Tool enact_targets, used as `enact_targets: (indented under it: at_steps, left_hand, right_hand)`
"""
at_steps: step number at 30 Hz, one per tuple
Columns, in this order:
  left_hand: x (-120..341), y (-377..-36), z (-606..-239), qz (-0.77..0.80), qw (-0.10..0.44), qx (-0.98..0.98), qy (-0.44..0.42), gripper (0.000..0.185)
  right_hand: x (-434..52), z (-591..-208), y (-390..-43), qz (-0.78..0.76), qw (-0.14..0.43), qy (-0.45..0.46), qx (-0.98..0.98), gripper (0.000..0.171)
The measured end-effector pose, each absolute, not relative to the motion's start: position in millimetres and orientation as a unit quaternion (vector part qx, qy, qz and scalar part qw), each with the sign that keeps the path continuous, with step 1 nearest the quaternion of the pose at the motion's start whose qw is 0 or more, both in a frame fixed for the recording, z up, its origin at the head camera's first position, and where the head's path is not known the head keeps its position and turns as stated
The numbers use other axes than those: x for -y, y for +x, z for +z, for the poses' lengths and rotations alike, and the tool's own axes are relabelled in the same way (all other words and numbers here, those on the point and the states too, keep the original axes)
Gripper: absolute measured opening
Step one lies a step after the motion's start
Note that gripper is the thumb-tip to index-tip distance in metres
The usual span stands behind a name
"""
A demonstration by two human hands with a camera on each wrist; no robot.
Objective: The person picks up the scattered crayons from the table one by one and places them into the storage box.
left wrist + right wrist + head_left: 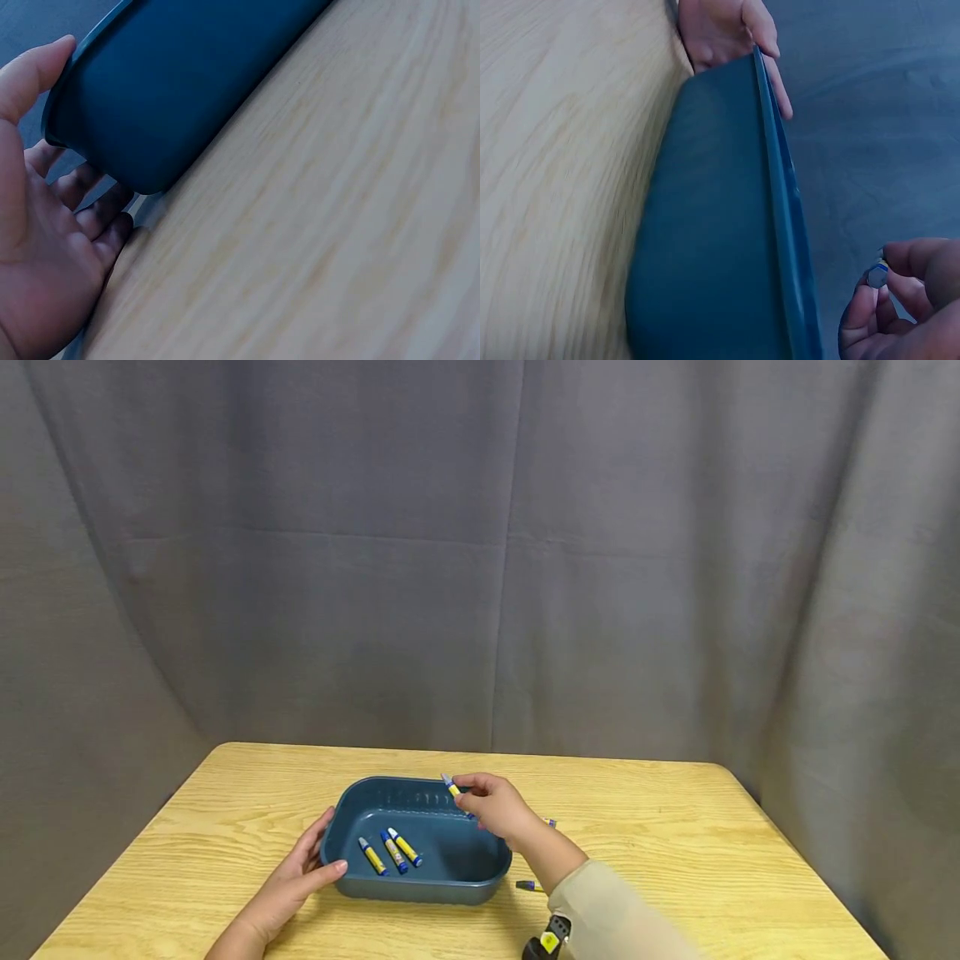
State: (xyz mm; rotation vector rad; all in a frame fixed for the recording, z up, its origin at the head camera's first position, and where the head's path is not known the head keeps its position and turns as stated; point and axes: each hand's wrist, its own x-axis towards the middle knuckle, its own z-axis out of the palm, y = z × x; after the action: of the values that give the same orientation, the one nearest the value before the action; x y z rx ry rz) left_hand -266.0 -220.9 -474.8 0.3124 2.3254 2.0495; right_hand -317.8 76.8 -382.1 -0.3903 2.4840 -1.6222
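Note:
A dark teal plastic basin (420,892) sits on the table with several crayons in yellow-and-blue wrappers, among them a grey-tipped crayon (372,857), lying on its floor. My left hand (296,868) holds the basin's left end, thumb on the near rim and fingers along the outer side; in the left wrist view the thumb (56,61) meets the rim. Over the basin's right far corner, my right hand (495,806) pinches a crayon (451,786) between thumb and fingers. Its blunt end (877,275) shows in the right wrist view, beyond the basin's rim.
Right of the basin, a dark-tipped crayon (527,886) lies on the wooden table (675,843), partly behind the right forearm. Another crayon (551,822) peeks out past the right wrist. A grey curtain (480,568) hangs behind the table.

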Motion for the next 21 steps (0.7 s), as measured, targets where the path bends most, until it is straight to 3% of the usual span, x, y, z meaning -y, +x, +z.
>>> enact_targets:
  at_steps: [21]
  left_hand:
    - [220,-265,-471,0.657,0.023,-0.748,0.088,0.081]
  right_hand:
    - [-10,-427,-334,-0.459,0.094,-0.064,-0.881,0.018]
